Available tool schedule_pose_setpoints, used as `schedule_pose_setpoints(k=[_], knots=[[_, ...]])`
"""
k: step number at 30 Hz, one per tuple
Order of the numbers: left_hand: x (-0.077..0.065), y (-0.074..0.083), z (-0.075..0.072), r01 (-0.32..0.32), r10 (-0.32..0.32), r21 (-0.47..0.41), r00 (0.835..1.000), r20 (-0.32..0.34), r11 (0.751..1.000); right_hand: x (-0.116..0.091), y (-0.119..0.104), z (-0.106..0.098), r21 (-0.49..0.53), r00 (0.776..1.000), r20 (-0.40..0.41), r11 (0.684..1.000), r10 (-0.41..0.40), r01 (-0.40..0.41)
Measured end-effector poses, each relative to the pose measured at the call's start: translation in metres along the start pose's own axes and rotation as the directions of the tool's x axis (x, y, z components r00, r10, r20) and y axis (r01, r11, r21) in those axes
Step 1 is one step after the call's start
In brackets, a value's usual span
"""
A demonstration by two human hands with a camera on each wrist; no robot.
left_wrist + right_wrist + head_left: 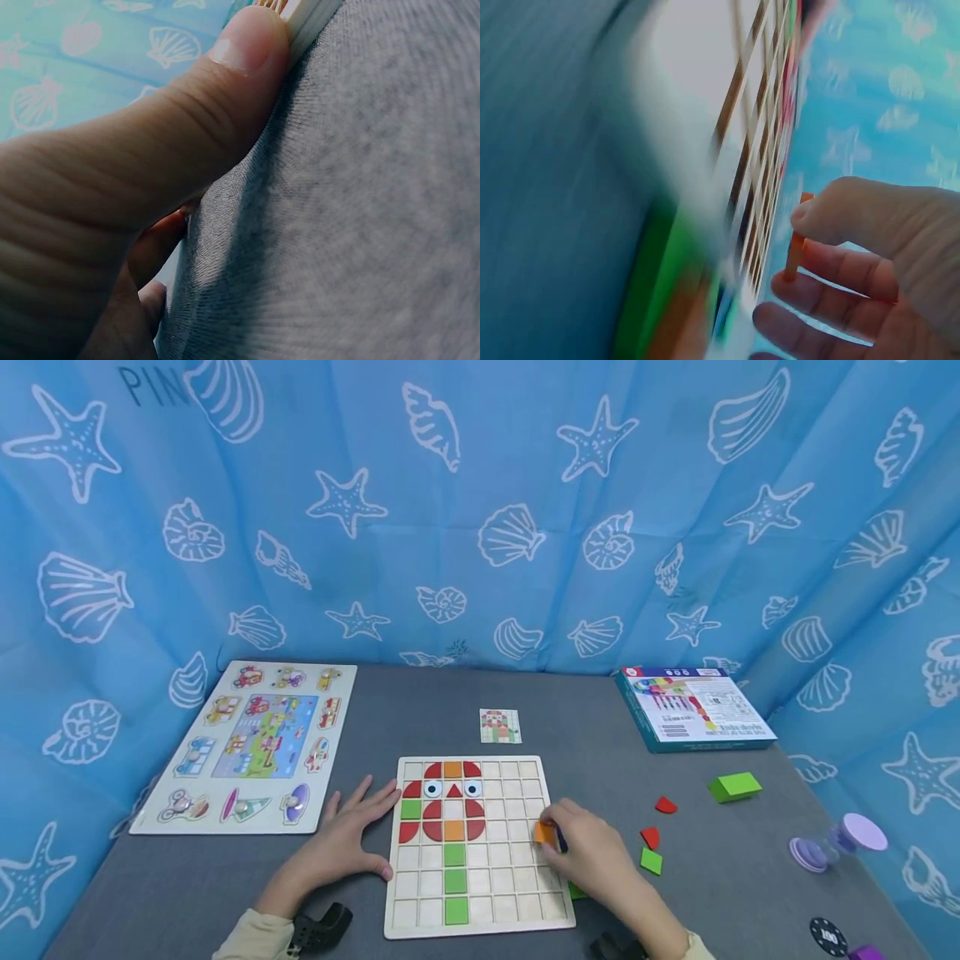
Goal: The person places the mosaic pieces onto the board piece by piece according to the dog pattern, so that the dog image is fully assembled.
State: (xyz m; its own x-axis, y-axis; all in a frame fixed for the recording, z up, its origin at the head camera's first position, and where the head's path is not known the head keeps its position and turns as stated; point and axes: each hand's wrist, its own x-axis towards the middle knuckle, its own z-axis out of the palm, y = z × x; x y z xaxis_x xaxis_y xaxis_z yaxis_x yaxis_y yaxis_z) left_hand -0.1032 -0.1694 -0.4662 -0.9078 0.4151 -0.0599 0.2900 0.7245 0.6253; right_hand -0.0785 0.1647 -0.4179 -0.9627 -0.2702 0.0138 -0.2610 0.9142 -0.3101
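Note:
A pale wooden grid board (506,910) bears red curved pieces, green and orange squares and two eye tiles. My right hand (592,853) pinches an orange square tile (544,834) between thumb and fingers, over the board's right-hand columns. In the right wrist view, the same orange tile (796,251) shows edge-on, raised beside the board's slats. My left hand (341,839) rests at the board's left edge with fingers spread. In the left wrist view its thumb (244,45) presses the board's corner. Beyond the board lies a small pattern card (500,726).
Loose red pieces (666,805) and a green tile (651,861) lie right of the board. Farther right are a green block (735,787), a purple-ended hourglass (836,843) and a flat box (701,708). A picture puzzle (247,752) lies at the left.

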Motion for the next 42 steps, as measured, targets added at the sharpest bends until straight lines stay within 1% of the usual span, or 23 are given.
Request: schedule_pose_setpoints(k=[2,4,5,7,10,14,22,25,27,29,31,34,36,39,41,42], knots=[[0.0,0.0,0.0,0.001,-0.001,-0.004,1.0,0.0,1.0,0.004,-0.014,0.005,0.075,0.996,0.015,0.994,-0.087,0.086],[0.0,-0.001,0.0,-0.001,0.001,-0.005,1.0,-0.001,1.0,0.008,-0.027,0.011,0.146,0.986,0.045,0.978,-0.159,0.151],[0.0,-0.001,0.001,-0.003,0.003,-0.003,1.0,-0.002,1.0,0.01,-0.032,0.013,0.168,0.981,0.06,0.971,-0.184,0.172],[0.001,-0.002,0.001,-0.007,0.007,0.001,1.0,-0.004,1.0,0.013,-0.042,0.018,0.167,0.973,0.081,0.966,-0.215,0.199],[0.001,-0.003,0.001,-0.012,0.012,0.007,1.0,-0.005,1.0,0.016,-0.052,0.023,0.117,0.972,0.093,0.972,-0.217,0.205],[0.002,-0.003,0.001,-0.014,0.014,0.013,1.0,-0.004,1.0,0.018,-0.056,0.027,0.06,0.975,0.077,0.977,-0.208,0.203],[0.001,-0.001,0.0,-0.005,0.005,0.006,1.0,0.008,1.0,0.019,-0.058,0.034,0.018,0.973,0.059,0.974,-0.225,0.224],[0.0,0.0,0.0,0.0,0.0,0.004,1.0,0.01,1.0,0.018,-0.058,0.033,0.005,0.972,0.06,0.974,-0.228,0.228],[0.001,-0.001,0.0,0.002,-0.002,0.007,1.0,0.009,1.0,0.017,-0.056,0.027,0.011,0.973,0.053,0.974,-0.226,0.226],[0.002,0.0,-0.001,-0.002,0.002,0.008,1.0,0.004,1.0,0.015,-0.051,0.018,0.01,0.977,0.039,0.978,-0.209,0.209],[0.003,0.001,-0.002,-0.007,0.007,0.009,1.0,-0.005,1.0,0.011,-0.043,0.007,0.003,0.985,0.009,0.985,-0.171,0.171],[0.004,0.001,-0.003,-0.016,0.016,0.002,1.0,-0.022,1.0,0.003,-0.022,-0.008,-0.014,0.997,-0.031,0.997,-0.07,0.069],[0.004,0.0,-0.002,-0.017,0.017,-0.003,1.0,-0.021,1.0,-0.006,-0.006,-0.017,-0.006,0.999,-0.039,1.0,0.018,-0.018],[0.002,-0.002,0.0,-0.018,0.018,-0.005,1.0,-0.013,1.0,-0.022,0.018,-0.025,0.006,0.988,0.009,0.988,0.154,-0.154],[0.001,-0.003,0.002,-0.017,0.017,-0.008,1.0,-0.007,1.0,-0.032,0.032,-0.028,-0.012,0.973,0.056,0.975,0.222,-0.222],[0.001,-0.003,0.002,-0.015,0.015,-0.01,1.0,-0.008,1.0,-0.036,0.038,-0.029,-0.029,0.967,0.077,0.97,0.244,-0.243]])
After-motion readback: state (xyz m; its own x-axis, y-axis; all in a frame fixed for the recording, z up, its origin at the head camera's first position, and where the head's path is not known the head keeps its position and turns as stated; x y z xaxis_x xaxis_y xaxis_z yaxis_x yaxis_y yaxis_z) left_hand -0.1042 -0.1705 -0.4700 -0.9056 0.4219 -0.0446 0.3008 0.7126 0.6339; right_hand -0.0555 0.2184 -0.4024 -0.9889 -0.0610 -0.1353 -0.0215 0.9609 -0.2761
